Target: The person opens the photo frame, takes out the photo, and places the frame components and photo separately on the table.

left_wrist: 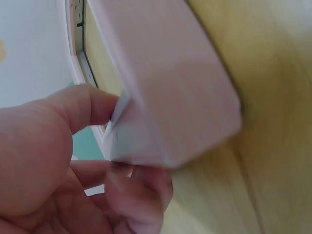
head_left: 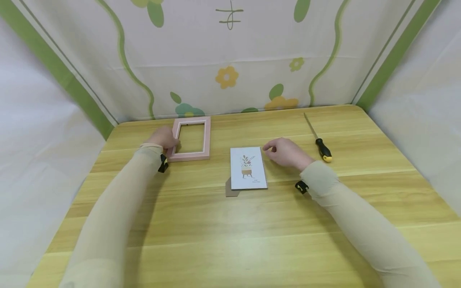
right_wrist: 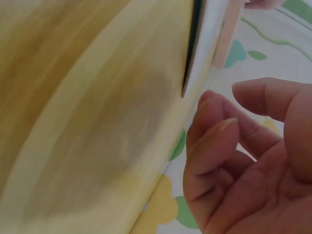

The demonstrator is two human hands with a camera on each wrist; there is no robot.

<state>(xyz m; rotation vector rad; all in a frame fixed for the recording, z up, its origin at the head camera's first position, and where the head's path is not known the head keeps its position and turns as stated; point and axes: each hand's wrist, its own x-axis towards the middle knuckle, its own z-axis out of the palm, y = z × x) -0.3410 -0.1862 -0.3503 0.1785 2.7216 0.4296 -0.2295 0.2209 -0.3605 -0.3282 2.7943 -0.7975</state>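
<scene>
My left hand (head_left: 163, 137) pinches the left side of a pink picture frame (head_left: 207, 138) at the back left of the table. In the left wrist view the thumb is on the inner edge of the frame (left_wrist: 170, 83) and the other fingers are at its outer side. The frame's opening shows bare wood through it. Mid-table lies a white card (head_left: 239, 176) printed with a potted plant, on top of a brown backing piece that is mostly hidden. My right hand (head_left: 286, 153) hovers just right of the card, fingers loosely curled, holding nothing.
A screwdriver (head_left: 323, 149) with a black and yellow handle lies at the right, beyond my right hand. Behind the wooden table (head_left: 230, 240) hangs a white curtain (head_left: 252, 48) with flowers and green stripes; white cloth also borders both sides.
</scene>
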